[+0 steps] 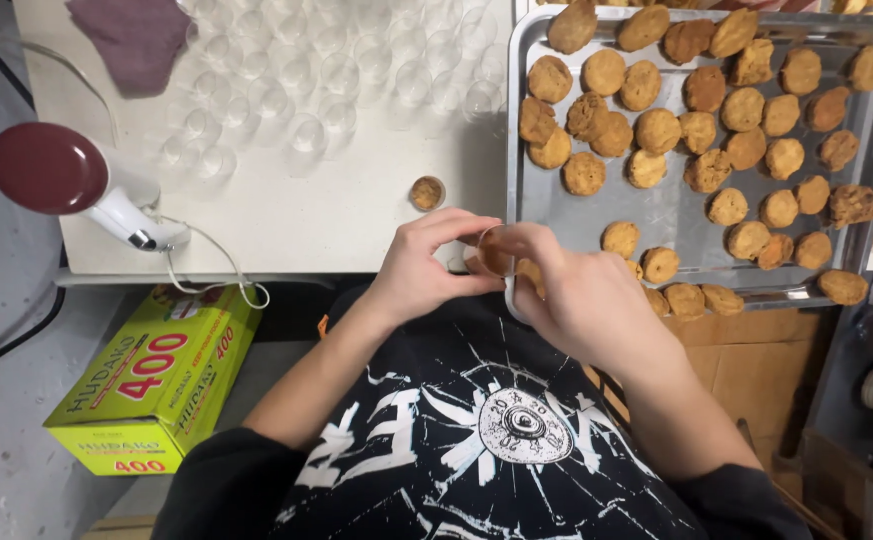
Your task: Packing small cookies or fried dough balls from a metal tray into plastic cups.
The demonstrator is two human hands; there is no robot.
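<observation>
Yellow box (152, 385): long cardboard carton on the floor, far left of the fingers and below the bench edge; out of the way.
Handheld device (77, 185): white body with a dark red round head, lying on the bench (287, 225) well left of the fingers, its thin cord trailing over the edge.
Clear cups (327, 85): a crowd of small empty plastic cups beyond the left fingers; judged light and easy to knock over.
Lone filled cup (427, 192): one small cup with a brown cookie inside, just beyond the left fingertips.
Left hand (422, 265): fingers curled narrow, pinching the left side of the small cup.
Small cup (498, 250): clear, with a brown cookie in it, held between both hands at the bench edge, in front of the chest. Judged very light, thin-walled and easy to crush, the cookie crumbly; best held by the rim and sides with fingertips only.
Right hand (587, 300): fingers closed on the cup's right side, thumb on top.
Metal tray (677, 215): just right of the fingers, holding many round brown cookies (657, 130); its near edge lies close against the right wrist.
</observation>
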